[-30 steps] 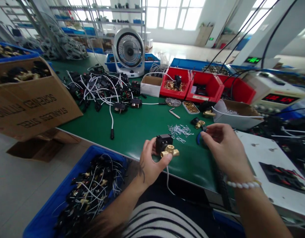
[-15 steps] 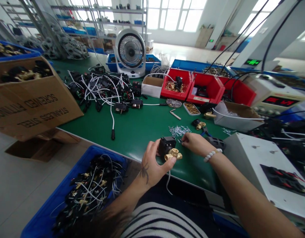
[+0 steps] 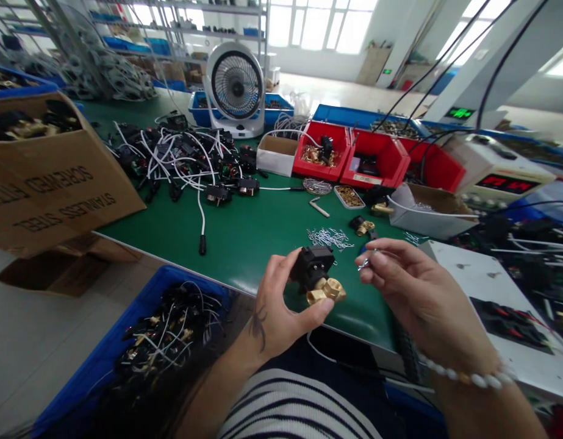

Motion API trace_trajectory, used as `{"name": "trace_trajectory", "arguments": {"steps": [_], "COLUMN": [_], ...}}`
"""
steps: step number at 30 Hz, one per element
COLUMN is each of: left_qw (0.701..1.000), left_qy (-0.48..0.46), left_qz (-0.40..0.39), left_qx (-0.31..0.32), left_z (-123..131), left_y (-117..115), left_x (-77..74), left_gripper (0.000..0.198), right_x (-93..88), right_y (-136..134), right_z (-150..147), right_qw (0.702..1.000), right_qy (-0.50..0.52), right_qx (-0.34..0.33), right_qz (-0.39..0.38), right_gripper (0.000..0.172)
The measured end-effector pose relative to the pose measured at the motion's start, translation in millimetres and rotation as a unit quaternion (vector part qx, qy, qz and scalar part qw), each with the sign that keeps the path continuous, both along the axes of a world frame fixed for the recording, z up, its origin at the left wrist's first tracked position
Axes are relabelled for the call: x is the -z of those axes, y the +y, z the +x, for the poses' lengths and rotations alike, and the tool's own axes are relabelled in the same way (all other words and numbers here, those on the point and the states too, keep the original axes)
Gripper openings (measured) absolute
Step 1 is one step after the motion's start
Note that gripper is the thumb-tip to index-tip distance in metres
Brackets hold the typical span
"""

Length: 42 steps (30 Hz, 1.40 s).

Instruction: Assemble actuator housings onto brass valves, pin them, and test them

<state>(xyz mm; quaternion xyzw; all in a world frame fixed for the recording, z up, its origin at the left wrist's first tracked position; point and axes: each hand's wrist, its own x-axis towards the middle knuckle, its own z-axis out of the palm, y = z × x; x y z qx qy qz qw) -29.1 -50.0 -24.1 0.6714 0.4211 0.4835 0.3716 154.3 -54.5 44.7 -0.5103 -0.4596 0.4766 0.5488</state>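
Note:
My left hand (image 3: 281,305) is closed around a motorized valve (image 3: 315,265), a black actuator box on a brass three-way body, near the table's front edge. The thumb presses on the brass and the fingers wrap the black side. A white cable (image 3: 315,349) hangs below it. To the right, my right hand (image 3: 409,286) pinches a small metal clip (image 3: 365,263) between thumb and fingertips, apart from the valve. Behind the valve lies a loose pile of similar clips (image 3: 330,237) on the green table (image 3: 263,228).
Black cabled units (image 3: 190,155) are heaped at the back left, near a white fan (image 3: 238,88). Red bins (image 3: 377,161) stand at the back. A metal box (image 3: 464,262) flanks my right arm. A blue crate (image 3: 171,274) and a carton (image 3: 66,183) are at left.
My right hand has lifted from beside the clip pile, moving right and closer to me with a clip in its fingertips. My left hand keeps hold of the valve, now slightly tilted.

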Motion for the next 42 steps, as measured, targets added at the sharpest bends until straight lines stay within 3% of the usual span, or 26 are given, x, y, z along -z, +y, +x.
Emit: {"name": "trace_trajectory", "arguments": {"steps": [3,10,14,23,31,35,39,42], "left_qw": [1.0,0.995,0.991,0.988,0.986,0.986,0.984,0.985], "left_qy": [0.006,0.029,0.046,0.066,0.069,0.077,0.085,0.094], "left_qz": [0.027,0.1,0.126,0.138,0.143,0.145,0.149,0.128], "left_qx": [-0.001,-0.008,-0.001,0.022,0.039,0.043,0.044,0.067], "left_z": [0,2,1,-1,-4,-4,-5,-2], "left_y": [-5,-13,-14,-14,-12,-10,-4,2], "left_x": [-10.5,-21.5,-25.7,-32.6,-32.4,-33.8,-29.3,-17.0], "left_gripper": [0.071,0.079,0.081,0.081,0.079,0.077,0.074,0.073], "right_x": [-4.3,-11.4,-20.6,-33.1,-36.2,-34.3,-15.0,3.9], "right_y": [-7,-18,-24,-28,-20,-23,-30,-31], "right_z": [-3,-8,-14,-12,-4,-7,-15,-17], "right_qw": [1.0,0.971,0.938,0.836,0.82,0.815,0.816,0.832], "right_qy": [-0.015,-0.224,-0.324,-0.502,-0.511,-0.517,-0.517,-0.496], "right_qx": [0.014,0.039,0.024,-0.032,-0.089,-0.079,-0.036,-0.028], "right_qz": [0.023,0.066,0.118,0.22,0.242,0.251,0.257,0.246], "right_gripper": [0.013,0.014,0.007,0.016,0.016,0.017,0.016,0.013]}}
